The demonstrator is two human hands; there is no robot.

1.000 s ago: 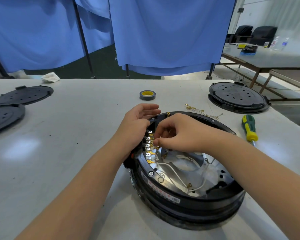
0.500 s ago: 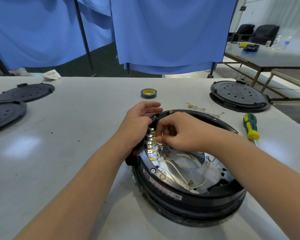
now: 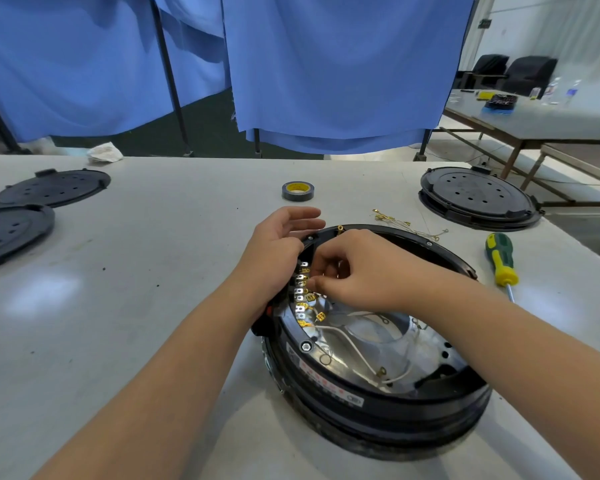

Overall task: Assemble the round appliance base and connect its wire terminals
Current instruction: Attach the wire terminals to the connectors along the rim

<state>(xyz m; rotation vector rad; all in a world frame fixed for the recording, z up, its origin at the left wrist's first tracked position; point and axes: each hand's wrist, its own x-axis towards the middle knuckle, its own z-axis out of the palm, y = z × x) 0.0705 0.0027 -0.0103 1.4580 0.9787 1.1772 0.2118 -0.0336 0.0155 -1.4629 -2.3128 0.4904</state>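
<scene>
The round black appliance base (image 3: pixel 378 407) lies open side up on the white table, showing a shiny metal plate and white wires (image 3: pixel 357 351) inside. A row of silver and brass terminals (image 3: pixel 302 296) runs along its left inner wall. My left hand (image 3: pixel 278 244) rests on the outside of the rim by that row, fingers straight. My right hand (image 3: pixel 357 271) reaches into the base, its curled fingertips pinching a wire terminal at the row. The pinched piece is mostly hidden by the fingers.
Loose brass-tipped wires (image 3: pixel 409 225) lie just behind the base. A green and yellow screwdriver (image 3: pixel 499 259) lies to the right. A tape roll (image 3: pixel 298 191) sits farther back. Black round covers: one far right (image 3: pixel 475 197), two at the left (image 3: pixel 52 187) (image 3: pixel 11 230).
Both hands stay at the terminal row. My right fingertips have shifted slightly along the row; the view has drifted a little.
</scene>
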